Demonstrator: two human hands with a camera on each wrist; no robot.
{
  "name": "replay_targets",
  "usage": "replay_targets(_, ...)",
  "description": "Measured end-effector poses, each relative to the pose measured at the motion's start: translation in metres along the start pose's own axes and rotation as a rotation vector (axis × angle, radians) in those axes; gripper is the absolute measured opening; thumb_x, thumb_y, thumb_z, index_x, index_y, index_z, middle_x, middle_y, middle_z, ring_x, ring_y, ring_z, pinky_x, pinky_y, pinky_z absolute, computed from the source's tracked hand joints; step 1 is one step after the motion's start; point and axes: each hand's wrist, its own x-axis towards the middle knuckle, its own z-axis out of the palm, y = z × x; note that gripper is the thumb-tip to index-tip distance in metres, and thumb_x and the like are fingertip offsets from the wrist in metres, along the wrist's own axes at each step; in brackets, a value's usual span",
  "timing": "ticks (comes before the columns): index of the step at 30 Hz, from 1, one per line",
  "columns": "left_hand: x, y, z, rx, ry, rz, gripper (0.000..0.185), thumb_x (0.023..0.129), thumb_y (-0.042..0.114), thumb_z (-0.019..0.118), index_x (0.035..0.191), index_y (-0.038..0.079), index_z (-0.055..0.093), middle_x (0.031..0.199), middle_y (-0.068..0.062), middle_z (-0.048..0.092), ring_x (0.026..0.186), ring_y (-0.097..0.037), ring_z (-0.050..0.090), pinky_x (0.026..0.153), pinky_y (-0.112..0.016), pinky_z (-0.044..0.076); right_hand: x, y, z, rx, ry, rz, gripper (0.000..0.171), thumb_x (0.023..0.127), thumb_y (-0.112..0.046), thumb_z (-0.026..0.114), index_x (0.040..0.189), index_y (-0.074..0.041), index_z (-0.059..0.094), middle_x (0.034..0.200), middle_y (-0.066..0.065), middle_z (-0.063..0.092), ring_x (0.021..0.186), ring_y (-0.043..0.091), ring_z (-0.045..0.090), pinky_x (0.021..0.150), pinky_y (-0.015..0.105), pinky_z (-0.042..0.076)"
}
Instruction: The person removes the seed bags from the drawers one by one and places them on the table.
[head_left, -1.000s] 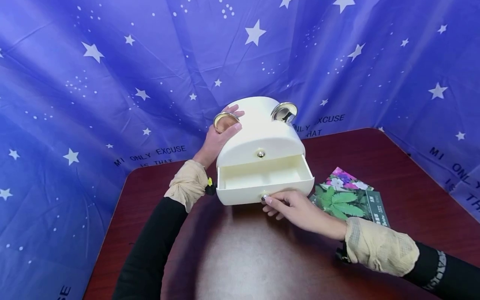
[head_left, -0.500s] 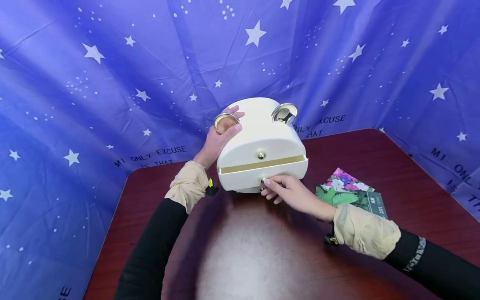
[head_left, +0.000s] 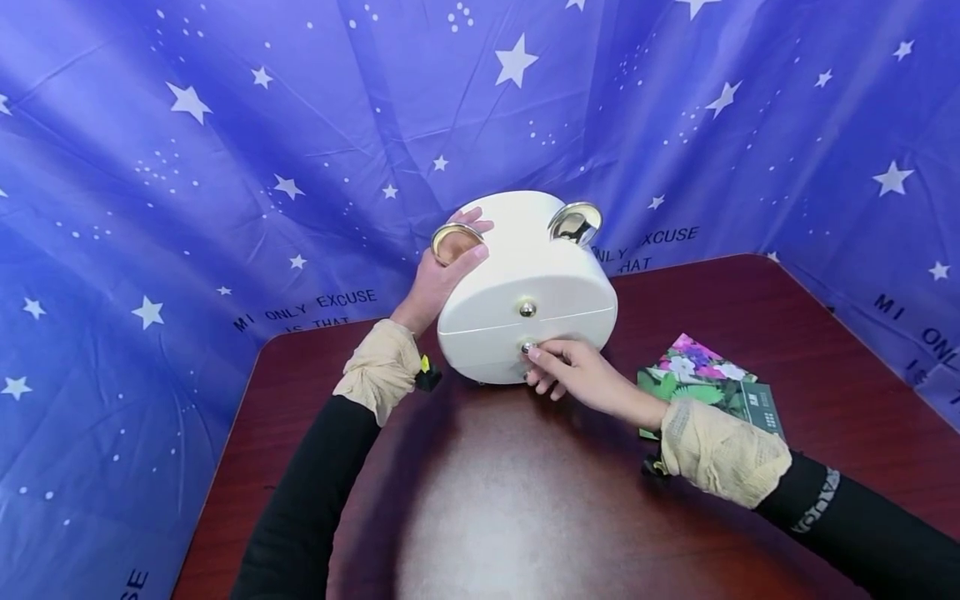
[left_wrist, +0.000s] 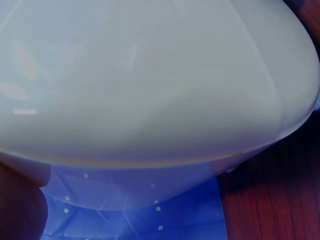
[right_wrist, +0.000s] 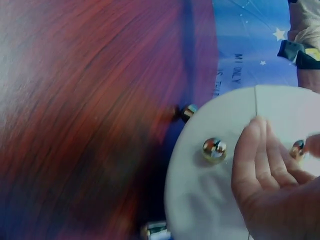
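Note:
A white rounded box with two gold ear rings and two small metal knobs stands at the far side of the table. Both its drawers are shut flush. My left hand grips the box's upper left side by the left gold ring; the box fills the left wrist view. My right hand has its fingertips at the lower knob. In the right wrist view the fingers lie against the front beside that knob, which stands uncovered.
A flower-printed booklet lies on the dark red table just right of my right wrist. Blue star-print cloth walls the table at the back and both sides. A gold foot shows under the box.
The lower drawer stood wide open a second ago, was half in, and is now fully shut. My right hand travelled with it toward the box. My left hand has stayed put.

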Motion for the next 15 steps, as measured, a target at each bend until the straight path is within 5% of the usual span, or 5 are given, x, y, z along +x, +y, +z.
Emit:
replay_targets(6, -0.001, 0.003, 0.001, -0.003, 0.004, 0.0, 0.033, 0.096, 0.009, 0.06, 0.126, -0.006, 0.064, 0.153, -0.011, 0.054, 0.149, -0.012, 0.041, 0.128, -0.025, 0.029, -0.002, 0.02, 0.006, -0.055, -0.091, 0.198, 0.044, 0.104, -0.035, 0.053, 0.104, 0.005, 0.073, 0.078, 0.009, 0.074, 0.064, 0.01, 0.066, 0.057, 0.033, 0.062)
replay_targets(15, -0.001, 0.004, 0.002, -0.021, 0.018, -0.006, 0.039, 0.097, 0.008, 0.06, 0.133, -0.006, 0.059, 0.152, -0.015, 0.054, 0.147, -0.014, 0.045, 0.125, -0.025, 0.033, 0.009, 0.033, 0.019, 0.243, -0.109, 0.318, 0.054, 0.107, -0.037, 0.046, 0.128, 0.011, 0.059, 0.085, 0.005, 0.074, 0.066, 0.009, 0.068, 0.061, 0.031, 0.063)
